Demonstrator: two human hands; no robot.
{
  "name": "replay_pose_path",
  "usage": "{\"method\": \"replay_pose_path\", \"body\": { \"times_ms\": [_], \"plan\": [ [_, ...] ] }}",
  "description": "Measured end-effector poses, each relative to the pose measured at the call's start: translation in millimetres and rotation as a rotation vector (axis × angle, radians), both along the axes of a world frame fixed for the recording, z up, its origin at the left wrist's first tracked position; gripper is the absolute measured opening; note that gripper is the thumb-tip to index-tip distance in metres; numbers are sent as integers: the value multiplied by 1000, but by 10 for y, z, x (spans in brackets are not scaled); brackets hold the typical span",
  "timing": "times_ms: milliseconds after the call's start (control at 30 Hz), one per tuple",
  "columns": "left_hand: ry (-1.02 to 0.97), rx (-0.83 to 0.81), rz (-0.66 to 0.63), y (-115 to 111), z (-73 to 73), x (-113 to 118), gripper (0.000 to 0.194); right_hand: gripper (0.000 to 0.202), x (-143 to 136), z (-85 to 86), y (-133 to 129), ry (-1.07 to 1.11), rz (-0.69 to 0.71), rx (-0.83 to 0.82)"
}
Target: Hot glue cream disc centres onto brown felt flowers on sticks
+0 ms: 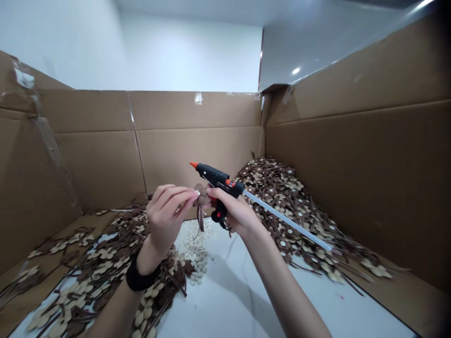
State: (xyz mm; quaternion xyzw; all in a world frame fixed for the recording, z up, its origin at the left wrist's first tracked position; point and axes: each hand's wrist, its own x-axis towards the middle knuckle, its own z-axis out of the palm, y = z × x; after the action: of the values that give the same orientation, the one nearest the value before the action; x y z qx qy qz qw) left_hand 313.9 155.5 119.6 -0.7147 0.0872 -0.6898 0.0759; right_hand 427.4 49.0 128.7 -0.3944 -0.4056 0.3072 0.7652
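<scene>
My left hand (171, 213), with a black band on its wrist, pinches something small and white at the centre of a brown flower-shaped piece (201, 193). A patterned ribbon (200, 218) hangs down from that flower. My right hand (234, 206) is wrapped round a black glue gun (216, 177) with an orange tip pointing up and left. Its thumb and fingertips also reach the flower's right edge. From the gun's rear a long translucent glue stick (289, 219) sticks out to the lower right.
Cardboard walls (197, 145) enclose a white tabletop (225, 291). Piles of brown and beige flowers with ribbons (282, 188) lie at right and more flowers (102, 263) at left. Small white discs (193, 244) are scattered between them, below my hands.
</scene>
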Motion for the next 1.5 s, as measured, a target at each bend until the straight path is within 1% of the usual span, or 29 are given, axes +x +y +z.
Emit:
{"method": "replay_pose_path", "body": {
  "times_ms": [100,200,333,467,567,667,767,800,867,933,967,1000,1067,1100,1167,1233,1300,1367,1433,1500],
  "plan": [
    [-5,-38,-20,-23,-5,25,16,26,-12,18,-26,-5,-7,13],
    [4,-30,-36,-35,5,7,18,27,-10,24,-33,5,-29,13],
    [44,45,-58,-19,5,-31,22,28,-15,28,-50,9,-61,16],
    [80,141,-22,0,1,-53,24,27,-29,44,-82,-46,-102,24],
    [90,165,6,-5,10,-62,21,27,-41,51,-98,-91,-102,24],
    [103,153,16,-29,22,-80,19,25,-45,44,-96,-97,-89,31],
    [134,142,-11,-54,39,-123,25,24,-36,26,-97,-78,-67,39],
    [120,124,-34,-53,48,-143,29,25,-33,20,-103,-76,-69,39],
    [-7,65,-102,-17,74,-182,36,26,-32,14,-126,-107,-78,41],
    [-185,-27,-165,80,106,-212,33,26,-36,14,-156,-178,-70,43],
    [-242,-80,-170,155,120,-221,29,26,-38,16,-169,-211,-59,42],
    [-266,-139,-146,246,128,-225,24,26,-39,17,-178,-234,-48,39],
    [-193,-288,-36,465,118,-220,16,27,-31,13,-180,-243,-40,22],
    [-116,-367,23,583,99,-213,15,27,-22,7,-171,-235,-37,11],
    [75,-515,135,801,39,-193,19,28,2,-15,-138,-222,-9,-19],
    [283,-612,251,957,-30,-167,23,29,26,-43,-92,-227,21,-43],
    [429,-668,394,1033,-87,-135,28,28,39,-65,-46,-232,32,-65],
    [539,-707,506,1052,-130,-100,34,27,37,-73,-15,-227,37,-72],
    [624,-742,574,1066,-168,-71,43,26,33,-64,-17,-230,48,-80],
    [709,-772,614,1118,-216,-59,57,24,51,-44,-58,-288,62,-112]
  ]
}}
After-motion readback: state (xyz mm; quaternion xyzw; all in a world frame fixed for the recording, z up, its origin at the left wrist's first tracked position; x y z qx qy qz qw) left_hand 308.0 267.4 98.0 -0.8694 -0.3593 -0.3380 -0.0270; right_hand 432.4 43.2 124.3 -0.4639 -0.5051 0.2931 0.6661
